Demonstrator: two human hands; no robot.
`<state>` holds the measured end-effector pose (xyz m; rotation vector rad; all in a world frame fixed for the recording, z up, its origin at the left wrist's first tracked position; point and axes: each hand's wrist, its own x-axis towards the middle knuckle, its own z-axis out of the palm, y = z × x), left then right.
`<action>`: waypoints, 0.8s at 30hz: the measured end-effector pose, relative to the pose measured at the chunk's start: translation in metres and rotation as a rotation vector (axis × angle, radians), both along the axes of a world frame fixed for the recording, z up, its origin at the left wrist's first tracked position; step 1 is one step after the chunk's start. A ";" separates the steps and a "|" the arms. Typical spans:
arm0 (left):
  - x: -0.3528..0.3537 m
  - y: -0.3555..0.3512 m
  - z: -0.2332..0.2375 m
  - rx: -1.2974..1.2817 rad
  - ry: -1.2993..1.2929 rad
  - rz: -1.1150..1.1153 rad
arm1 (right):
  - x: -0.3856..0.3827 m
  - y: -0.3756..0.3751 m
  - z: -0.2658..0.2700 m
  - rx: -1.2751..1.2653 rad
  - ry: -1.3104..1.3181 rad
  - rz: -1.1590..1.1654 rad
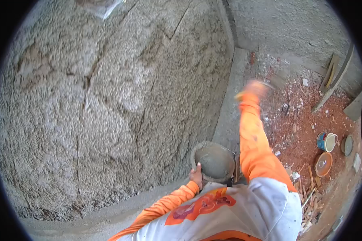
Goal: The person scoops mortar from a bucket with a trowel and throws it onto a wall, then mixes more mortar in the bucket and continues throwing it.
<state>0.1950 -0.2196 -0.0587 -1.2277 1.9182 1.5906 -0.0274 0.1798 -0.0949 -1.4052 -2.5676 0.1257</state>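
Observation:
My left hand (196,175) grips the rim of a round basin (194,154) at the lower middle, its thumb over the edge. Smooth grey wet mortar (217,160) fills the basin, which sits close against my body. My right hand (256,89) is stretched forward, smeared by motion. It is closed around what looks like a trowel (265,84), with a yellow end on the left and a blurred grey blade on the right. To the left of both hands spreads a rough, mortar-covered wall (149,100) with several grooves cut into it.
Reddish dirt and rubble (297,116) cover the floor at right. A white bucket (330,142), an orange bowl (323,164) and a grey round container (347,145) stand there. Boards (336,82) lean at the far right; wood scraps (309,201) lie below.

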 end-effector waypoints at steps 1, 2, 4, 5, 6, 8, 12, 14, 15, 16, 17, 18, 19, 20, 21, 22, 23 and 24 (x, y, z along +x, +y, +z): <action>0.016 -0.015 -0.005 -0.002 -0.020 0.006 | 0.019 -0.045 0.015 -0.010 0.132 0.397; 0.011 -0.020 -0.007 -0.013 0.005 0.008 | 0.038 -0.092 0.033 -0.169 0.283 0.900; -0.006 -0.028 -0.018 -0.005 -0.036 -0.091 | 0.096 -0.145 0.085 -0.603 0.239 1.126; 0.008 -0.044 -0.017 -0.001 -0.058 -0.093 | 0.133 -0.154 0.112 -0.811 0.164 0.917; -0.001 -0.042 -0.021 -0.034 -0.015 -0.132 | 0.157 -0.154 0.102 -0.673 0.346 0.880; -0.006 -0.042 -0.057 -0.005 0.185 -0.111 | 0.204 -0.128 0.095 -0.721 0.336 0.908; -0.021 0.010 0.017 -0.156 0.176 -0.240 | 0.236 -0.088 0.099 -0.802 -0.462 1.161; -0.026 0.031 0.040 -0.211 0.262 -0.438 | 0.217 -0.094 0.075 -0.616 -0.454 1.159; -0.031 0.036 0.052 -0.151 0.328 -0.573 | 0.210 -0.105 0.031 -0.533 -0.535 0.868; -0.039 0.040 0.049 -0.126 0.387 -0.625 | 0.220 -0.105 0.021 -0.556 -0.555 0.868; -0.043 0.043 0.045 -0.103 0.442 -0.677 | 0.231 -0.109 0.011 -0.711 -0.612 0.887; -0.046 0.056 0.064 -0.110 0.424 -0.687 | 0.237 -0.110 0.003 -0.859 -0.653 0.899; -0.051 0.079 0.101 -0.138 0.496 -0.757 | 0.237 -0.107 -0.002 -1.000 -0.682 0.905; -0.051 0.095 0.122 -0.164 0.566 -0.827 | 0.240 -0.105 -0.005 -1.144 -0.710 0.906; -0.048 0.102 0.122 -0.164 0.557 -0.838 | 0.245 -0.102 -0.008 -1.286 -0.739 0.908; -0.050 0.112 0.122 -0.063 0.562 -0.800 | 0.243 -0.097 -0.011 -1.419 -0.756 0.916; -0.051 0.120 0.121 0.033 0.565 -0.759 | 0.249 -0.093 0.030 -1.660 -0.708 0.765; -0.047 0.121 0.109 0.068 0.569 -0.713 | 0.261 -0.097 0.078 -1.899 -0.652 0.599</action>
